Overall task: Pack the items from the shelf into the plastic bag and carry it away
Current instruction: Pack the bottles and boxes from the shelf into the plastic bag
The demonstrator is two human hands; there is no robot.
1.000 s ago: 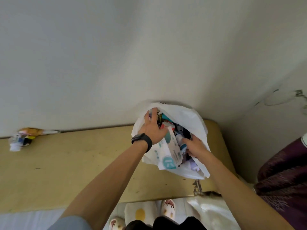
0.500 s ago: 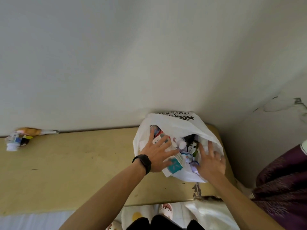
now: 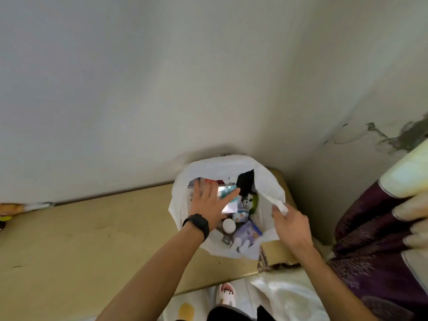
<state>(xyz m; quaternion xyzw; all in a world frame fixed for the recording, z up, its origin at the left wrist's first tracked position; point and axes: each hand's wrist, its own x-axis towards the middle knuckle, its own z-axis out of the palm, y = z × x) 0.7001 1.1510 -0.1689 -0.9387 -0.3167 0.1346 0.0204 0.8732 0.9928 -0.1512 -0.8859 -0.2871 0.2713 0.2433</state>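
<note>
At the right end of the yellowish shelf (image 3: 92, 239), in the corner against the pale wall (image 3: 162, 89), the white plastic bag (image 3: 268, 181) stands with its mouth open upward. It rests on the shelf surface and its near side reaches close to the shelf's worn front edge.

Contents visible inside: a white and teal pack (image 3: 228, 198) uppermost, a white-capped bottle (image 3: 228, 225) below it, a purple packet (image 3: 247, 230) towards the near side, and a black item (image 3: 245, 181) at the far side. Other pieces are too jumbled to identify.

The left hand (image 3: 208, 205), wearing a black wristband (image 3: 196, 224), lies over the bag's mouth with fingers straight and spread, touching the white and teal pack. Whether it bears down on the pack cannot be determined.

The right hand (image 3: 291, 225) is at the bag's right side, thumb and fingers pinching a gathered fold of the rim.

At the far left of the shelf, against the wall, lie a few small items (image 3: 23, 207), well apart from the bag. A purple cloth (image 3: 370, 239) hangs at the right. A pale slipper (image 3: 225, 295) shows below the shelf edge.
</note>
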